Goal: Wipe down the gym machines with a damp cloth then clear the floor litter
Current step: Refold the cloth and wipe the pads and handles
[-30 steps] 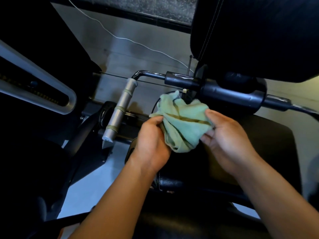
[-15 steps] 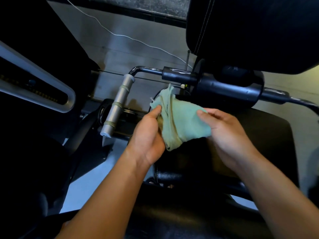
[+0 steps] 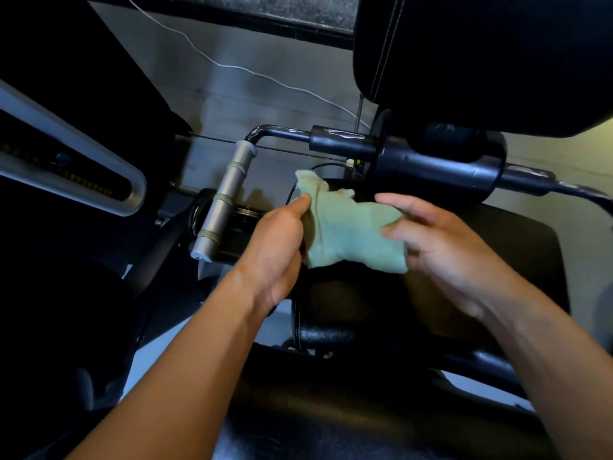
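A pale green cloth is held between both hands above the black padded seat of a gym machine. My left hand pinches the cloth's left edge with thumb on top. My right hand grips its right side, fingers curled over the fabric. Behind the cloth runs the machine's black crossbar. A silver handle with green bands hangs from the bar's left end. A large black back pad fills the upper right.
A white cable trails across the grey wall behind. A grey-framed machine arm with a slot sits at left. Light floor shows below the silver handle. Dark machine parts surround the seat in front.
The bunched cloth has been pulled wider and flatter between my hands. My right hand has shifted to the right and lower on the cloth; the left keeps its pinch.
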